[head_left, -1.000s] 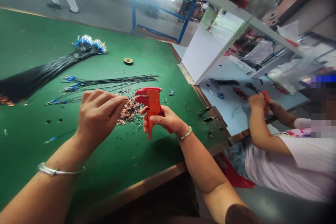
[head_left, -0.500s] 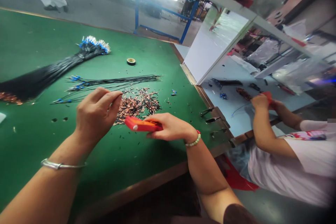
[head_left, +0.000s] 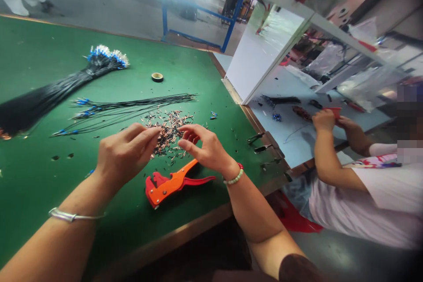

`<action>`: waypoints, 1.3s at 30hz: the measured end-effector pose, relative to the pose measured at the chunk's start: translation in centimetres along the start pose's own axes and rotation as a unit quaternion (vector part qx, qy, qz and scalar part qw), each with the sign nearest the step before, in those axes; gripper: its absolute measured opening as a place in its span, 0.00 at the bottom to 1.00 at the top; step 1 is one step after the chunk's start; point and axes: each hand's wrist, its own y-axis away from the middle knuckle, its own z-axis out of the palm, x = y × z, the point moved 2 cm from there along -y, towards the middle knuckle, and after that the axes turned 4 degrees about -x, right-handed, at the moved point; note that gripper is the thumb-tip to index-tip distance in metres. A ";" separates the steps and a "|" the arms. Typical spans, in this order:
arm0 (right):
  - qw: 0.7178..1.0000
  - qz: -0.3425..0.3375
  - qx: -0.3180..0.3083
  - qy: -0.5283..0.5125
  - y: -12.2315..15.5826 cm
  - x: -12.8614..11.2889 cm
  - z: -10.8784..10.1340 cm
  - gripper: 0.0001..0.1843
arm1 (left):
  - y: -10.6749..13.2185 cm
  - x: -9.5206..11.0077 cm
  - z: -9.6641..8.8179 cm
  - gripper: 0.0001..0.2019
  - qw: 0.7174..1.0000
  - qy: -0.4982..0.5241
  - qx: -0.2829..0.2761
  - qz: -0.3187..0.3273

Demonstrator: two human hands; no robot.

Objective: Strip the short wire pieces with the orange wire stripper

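Note:
My left hand hovers low over the green table. Its thumb and forefinger are pinched together at the near edge of a pile of small copper terminals; what they hold is too thin to make out. My right hand faces it across the pile with its fingers curled in a pinch, and whatever is in them is hidden. An orange wire stripper lies flat on the table just below both hands, touched by neither.
Loose black wires with blue tips lie beyond the pile. A thick black wire bundle lies far left, and a tape roll sits farther back. At a white bench to the right, a co-worker's hands hold a red tool.
My right hand has laid the orange wire stripper flat on the table and moved up to the terminal pile. My left hand stays pinched and has dropped slightly.

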 end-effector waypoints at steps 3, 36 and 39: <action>1.000 0.006 0.022 -0.020 -0.3 0.9 0.4 0.18 | -0.2 1.2 0.4 0.09 0.998 0.029 -0.027 0.047; 0.992 0.039 0.065 0.098 -1.1 3.8 -0.1 0.10 | 0.3 0.5 1.0 0.07 0.999 0.007 -0.035 0.000; 0.980 0.039 -0.064 0.185 -0.3 2.0 -0.9 0.14 | 0.2 0.2 0.5 0.06 0.998 -0.034 -0.033 -0.027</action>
